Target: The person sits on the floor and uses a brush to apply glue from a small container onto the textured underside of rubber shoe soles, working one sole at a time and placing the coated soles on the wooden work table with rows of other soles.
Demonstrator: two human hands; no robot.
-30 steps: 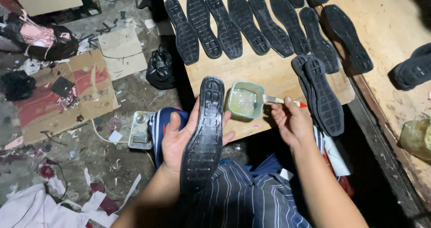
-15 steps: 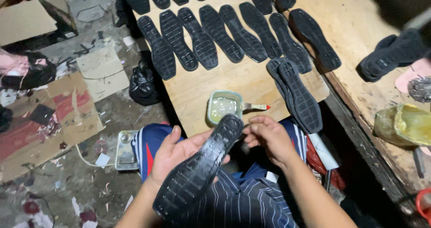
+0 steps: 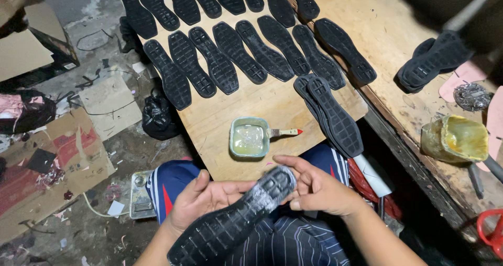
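Head view shows the left hand point(image 3: 201, 203) cradling a long black rubber shoe sole point(image 3: 236, 219) from below, fingers curled around its edge, over the person's lap in dark striped cloth. The right hand point(image 3: 319, 190) pinches the sole's heel end, thumb and fingertips closed on it; that end looks whitish and shiny, so it seems coated already, while the remainder of its tread looks dry. Just beyond, on the pale plywood board point(image 3: 220, 124), sits a small square green tin of yellowish glue point(image 3: 250, 136) with a red-tipped wooden brush point(image 3: 285, 133) resting in it. About 12 similar black soles point(image 3: 220, 61) lie in rows on the board and a stack of 2 or more point(image 3: 330, 114) lies beside the tin; whether those carry glue cannot be told. Top rows are cut off by the frame, and the sole's toe end runs out below.
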